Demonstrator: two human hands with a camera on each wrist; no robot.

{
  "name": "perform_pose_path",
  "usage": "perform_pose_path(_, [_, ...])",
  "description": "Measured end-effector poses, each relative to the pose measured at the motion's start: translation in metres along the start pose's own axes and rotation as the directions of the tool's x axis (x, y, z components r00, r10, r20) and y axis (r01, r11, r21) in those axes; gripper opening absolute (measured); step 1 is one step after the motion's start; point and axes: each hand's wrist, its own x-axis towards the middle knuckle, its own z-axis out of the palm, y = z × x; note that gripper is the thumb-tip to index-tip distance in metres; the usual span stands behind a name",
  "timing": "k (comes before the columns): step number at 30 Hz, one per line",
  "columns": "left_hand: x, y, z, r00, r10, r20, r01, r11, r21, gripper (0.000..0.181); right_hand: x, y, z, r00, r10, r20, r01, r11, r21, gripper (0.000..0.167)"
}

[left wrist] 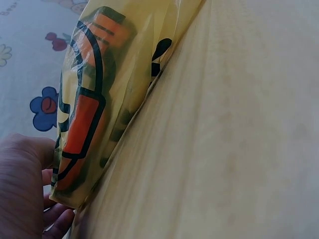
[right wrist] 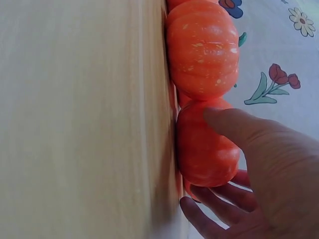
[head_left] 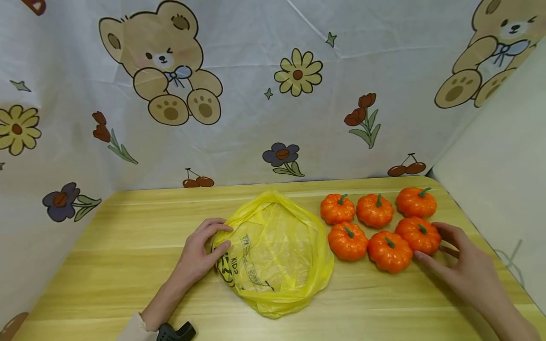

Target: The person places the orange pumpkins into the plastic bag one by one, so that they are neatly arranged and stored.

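Observation:
A yellow plastic bag [head_left: 277, 255] with dark printing stands on the table, its mouth spread wide and facing up. My left hand [head_left: 204, 248] holds the bag's left side, thumb and fingers at the rim. In the left wrist view, orange and black print shows on the bag's side [left wrist: 87, 119], next to that hand. Several orange pumpkins with green stems sit in two rows right of the bag. My right hand [head_left: 462, 265] grips the front-row pumpkin at the far right [head_left: 418, 237], thumb in front and fingers at its right side. The right wrist view shows the thumb on that pumpkin [right wrist: 204, 149].
The front middle pumpkin [head_left: 389, 253] touches the gripped one. Another pumpkin [head_left: 347, 241] sits close to the bag's right edge. Behind the wooden table [head_left: 141, 232] hangs a cloth printed with bears and flowers [head_left: 239, 132]. A white wall [head_left: 503, 156] borders the right side.

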Motion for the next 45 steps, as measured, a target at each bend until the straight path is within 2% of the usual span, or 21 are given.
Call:
perform_pose_path(14, [-0.0009,-0.0012,0.0005,1.0,-0.002,-0.005,0.002,1.0,0.021,0.028,-0.0012,0.0001,-0.001,0.998,0.053,-0.022,-0.053,0.998,-0.015,0.08])
perform_pose_path(19, [-0.0007,-0.0014,0.0001,1.0,-0.002,-0.001,0.002,1.0,0.028,0.028,-0.0037,-0.0005,-0.0001,0.993,0.078,-0.084,-0.076,0.997,0.024,0.078])
perform_pose_path(25, [-0.0019,-0.0023,-0.0011,1.0,-0.005,-0.006,0.005,0.999,0.034,0.027,-0.0031,-0.0005,0.0003,0.987,0.069,-0.143,-0.062,0.997,0.048,0.078])
perform_pose_path(32, [-0.0014,-0.0022,0.0003,1.0,0.004,-0.002,-0.004,1.0,0.023,0.027,-0.0032,0.0007,-0.0023,0.985,0.059,-0.164,-0.049,0.997,0.063,0.077])
perform_pose_path(39, [-0.0015,-0.002,0.0003,1.0,-0.015,-0.001,0.015,1.0,0.022,0.026,-0.0053,0.0026,-0.0059,0.986,0.083,-0.143,-0.082,0.997,0.012,0.08])
perform_pose_path(45, [-0.0011,-0.0019,-0.0003,1.0,-0.013,-0.002,0.013,1.0,0.029,0.026,-0.0045,0.002,-0.008,0.984,0.084,-0.156,-0.086,0.996,-0.005,0.08])
